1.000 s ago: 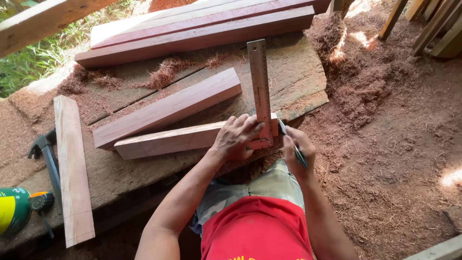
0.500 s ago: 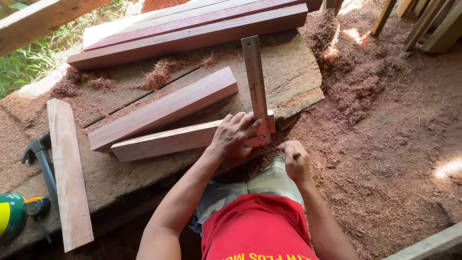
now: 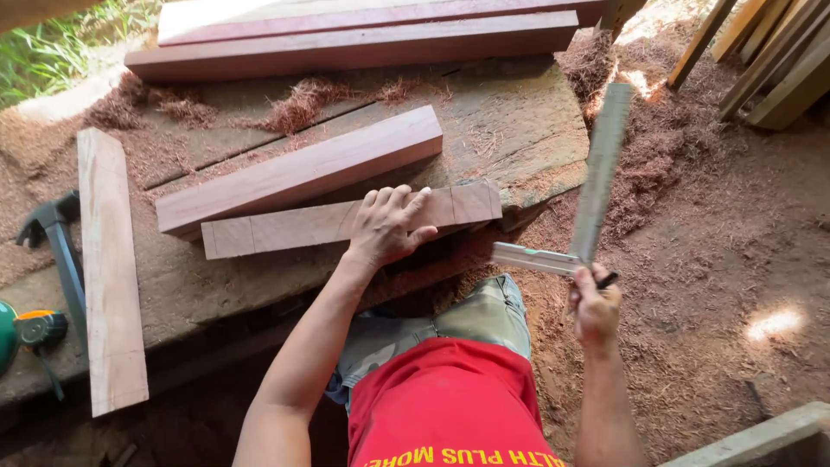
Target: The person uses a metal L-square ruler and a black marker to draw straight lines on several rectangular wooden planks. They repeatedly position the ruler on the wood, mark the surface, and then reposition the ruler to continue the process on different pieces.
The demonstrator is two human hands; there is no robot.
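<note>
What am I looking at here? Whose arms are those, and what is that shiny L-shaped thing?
The camera sits on a person's head and looks down, so those are the person's own arms. The left hand presses on a short reddish wood block lying on a rough old workbench. The right hand holds up a metal try square, a tool for marking straight corners, along with a dark pencil or pen. More planks, a hammer and red sawdust lie around.

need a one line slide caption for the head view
Left hand presses a reddish wood block on the plank bench while the right hand holds a metal try square aside.
</note>
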